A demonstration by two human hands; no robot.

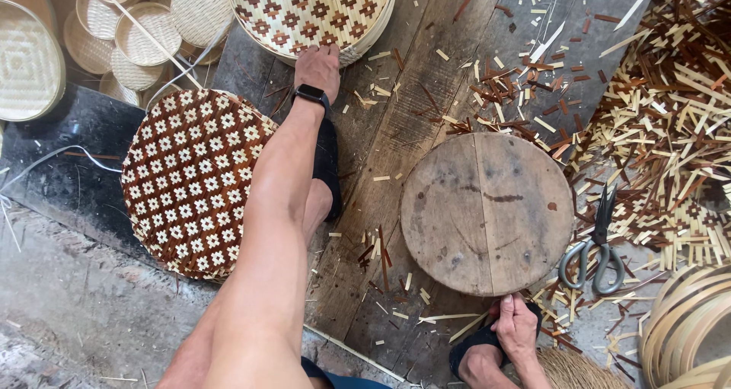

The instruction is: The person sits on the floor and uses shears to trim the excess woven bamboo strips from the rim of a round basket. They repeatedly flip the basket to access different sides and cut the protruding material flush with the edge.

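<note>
Reaching step, I judge: left hand point(317, 65), fingers together on the brown-and-cream checked woven bamboo tray point(308, 8) at top centre (grip hidden, needing a firmer hold to lift), right hand point(516, 328) curled on the round wooden board point(487, 210).

Bare arms, black wrist band point(310, 94), black sandals point(327, 164).

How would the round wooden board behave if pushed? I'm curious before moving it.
The round wooden board looks thick and solid, so probably heavy and stiff. Lying flat on the planks, it should slide, not roll. The right hand touches its edge.
</note>
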